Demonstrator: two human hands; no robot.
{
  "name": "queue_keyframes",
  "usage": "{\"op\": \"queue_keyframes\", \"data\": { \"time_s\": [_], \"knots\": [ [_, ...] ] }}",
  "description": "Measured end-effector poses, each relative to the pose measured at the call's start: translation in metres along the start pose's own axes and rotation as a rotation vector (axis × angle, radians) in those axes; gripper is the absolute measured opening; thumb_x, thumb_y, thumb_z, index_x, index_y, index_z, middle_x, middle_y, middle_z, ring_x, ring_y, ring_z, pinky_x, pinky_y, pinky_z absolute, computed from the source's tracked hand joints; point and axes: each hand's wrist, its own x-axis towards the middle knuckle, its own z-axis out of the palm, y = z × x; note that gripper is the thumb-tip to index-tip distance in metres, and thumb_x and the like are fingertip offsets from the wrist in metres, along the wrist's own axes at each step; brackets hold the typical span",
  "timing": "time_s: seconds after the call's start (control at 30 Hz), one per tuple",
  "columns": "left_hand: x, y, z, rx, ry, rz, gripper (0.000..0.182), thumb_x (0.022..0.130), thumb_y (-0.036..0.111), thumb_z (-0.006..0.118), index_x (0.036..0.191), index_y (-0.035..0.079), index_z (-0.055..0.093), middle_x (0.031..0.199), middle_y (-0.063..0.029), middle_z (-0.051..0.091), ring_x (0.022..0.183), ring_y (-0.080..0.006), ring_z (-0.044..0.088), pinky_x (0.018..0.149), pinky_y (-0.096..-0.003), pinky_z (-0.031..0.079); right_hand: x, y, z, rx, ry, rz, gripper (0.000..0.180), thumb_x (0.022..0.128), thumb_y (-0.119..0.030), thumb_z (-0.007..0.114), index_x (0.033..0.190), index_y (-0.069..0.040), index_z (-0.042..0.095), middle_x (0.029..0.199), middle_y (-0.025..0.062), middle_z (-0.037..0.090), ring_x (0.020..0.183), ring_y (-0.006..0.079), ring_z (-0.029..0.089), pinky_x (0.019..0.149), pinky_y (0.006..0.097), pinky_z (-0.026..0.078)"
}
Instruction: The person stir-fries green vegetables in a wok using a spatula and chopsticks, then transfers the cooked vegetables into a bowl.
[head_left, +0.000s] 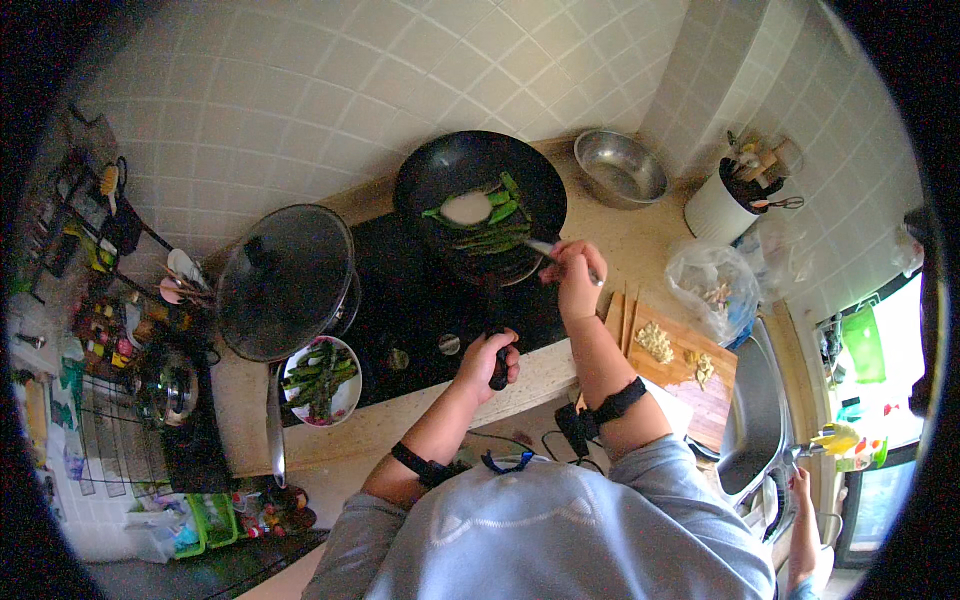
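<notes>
My left hand (484, 364) grips the black handle (497, 373) of a dark wok (450, 154) on the black cooktop (420, 315). A metal cooking utensil (541, 247) is in my right hand (577, 274), its far end reaching in among green peppers (491, 238) in the wok. Over the peppers shows a pale oval shape (466, 208); whether it is a utensil head or something else, I cannot tell. Left of my left hand, a white bowl (352, 390) holds more green peppers (321, 375).
A glass lid (289, 277) rests over a pot at left, near a knife (277, 442). At right are a steel basin (621, 169), a utensil holder (716, 206), a plastic bag (712, 285), a cutting board (709, 409) with chopped garlic (654, 343), chopsticks (624, 322) and a sink (754, 405). Another person's hand (801, 484) is beside it.
</notes>
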Motion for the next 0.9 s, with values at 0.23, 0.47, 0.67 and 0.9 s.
{"op": "queue_keyframes", "data": {
  "time_s": [0.23,0.47,0.67,0.9],
  "knots": [
    [-0.003,-0.001,0.002,-0.017,0.032,-0.018,0.017,0.078,0.02,0.052,0.086,0.007,0.045,0.052,-0.0051,0.045,0.04,-0.0182,0.043,0.038,-0.0299,0.034,-0.012,-0.003,-0.007,0.067,0.03,0.056,0.012,0.075,-0.007,0.042,0.065,-0.002,0.045,0.074,0.0117,0.052,0.046,0.0175,0.05,0.045,0.027,0.047],
    [0.0,-0.003,-0.002,-0.017,0.011,0.011,0.018,0.078,0.02,0.051,0.087,0.007,0.045,0.052,-0.0055,0.046,0.04,-0.0187,0.044,0.038,-0.0299,0.034,-0.012,-0.015,-0.026,-0.164,0.12,0.099,0.011,0.077,-0.006,0.042,0.066,-0.002,0.046,0.073,0.0094,0.053,0.045,0.0154,0.048,0.045,0.0254,0.046],
    [-0.01,0.01,0.017,0.72,0.492,0.784,0.044,0.078,0.016,0.054,0.117,0.005,0.036,0.098,-0.0085,0.049,0.088,-0.0147,0.047,0.073,-0.0298,0.039,-0.041,-0.032,-0.014,-0.199,-0.079,-0.182,0.01,0.08,-0.008,0.043,0.075,0.0,0.044,0.086,0.013,0.051,0.06,0.0194,0.057,0.056,0.0298,0.048],
    [-0.046,0.032,0.055,0.046,-0.267,0.229,0.031,0.088,0.028,0.04,0.11,0.007,0.047,0.104,-0.0109,0.054,0.097,-0.0213,0.05,0.086,-0.0318,0.039,-0.082,-0.063,0.024,-0.618,-0.426,-0.755,0.026,0.06,-0.025,0.063,0.079,-0.009,0.056,0.096,0.0142,0.049,0.081,0.0301,0.05,0.069,0.0372,0.042]
  ]
}}
